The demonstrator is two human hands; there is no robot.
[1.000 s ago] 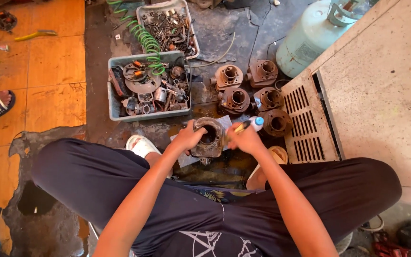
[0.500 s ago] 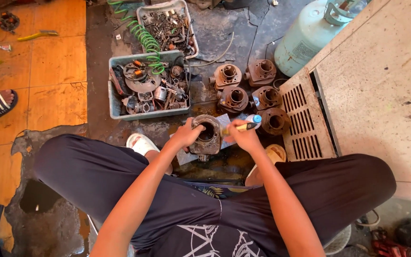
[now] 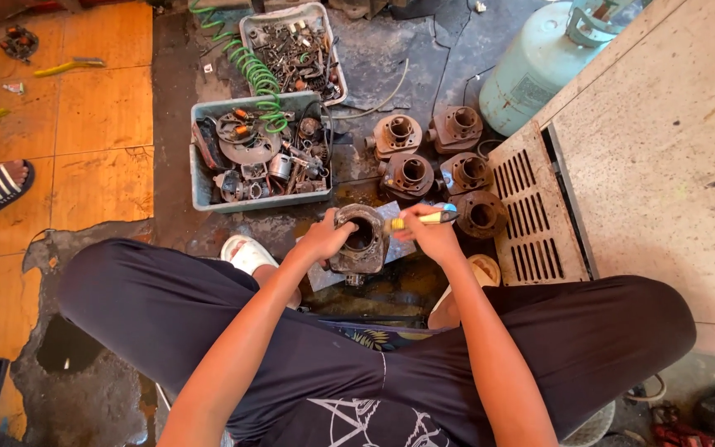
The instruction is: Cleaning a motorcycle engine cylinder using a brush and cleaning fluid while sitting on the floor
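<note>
The left hand (image 3: 324,240) is clamped on a dirty engine cylinder (image 3: 359,242) on the floor between the knees. The right hand (image 3: 432,240) grips a yellow-handled tool (image 3: 419,218) at its opening (five more cylinders (image 3: 436,161) wait nearby).

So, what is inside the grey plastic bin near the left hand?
The grey bin holds dark metal engine parts, round discs and small pieces, with a green coiled hose trailing over its rim. What lies at the bottom is covered by the pile.
</note>
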